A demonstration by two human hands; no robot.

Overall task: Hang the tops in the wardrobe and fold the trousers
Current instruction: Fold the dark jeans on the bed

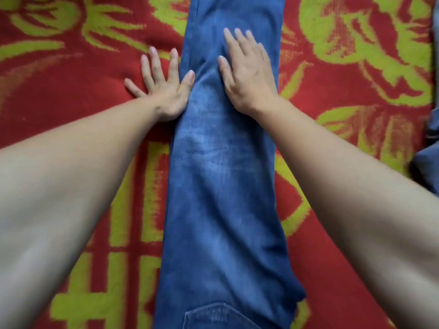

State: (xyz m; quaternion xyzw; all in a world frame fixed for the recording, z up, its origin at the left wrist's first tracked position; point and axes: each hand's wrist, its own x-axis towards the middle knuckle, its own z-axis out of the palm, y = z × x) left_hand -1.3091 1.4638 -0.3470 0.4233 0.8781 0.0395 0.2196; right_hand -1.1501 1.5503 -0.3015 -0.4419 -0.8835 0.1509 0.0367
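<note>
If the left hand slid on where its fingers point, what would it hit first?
Probably nothing: the left hand points along red-and-green patterned blanket, beside the blue denim jeans, to the frame's edge.

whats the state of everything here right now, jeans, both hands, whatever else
jeans: lying flat as one long strip on the blanket, not yet folded across
left hand: open, fingers spread on the blanket, thumb at the jeans' left edge
right hand: open, pressed flat on the jeans
blanket: spread out under the jeans
other denim piece: bunched at the right edge, mostly out of frame
</note>
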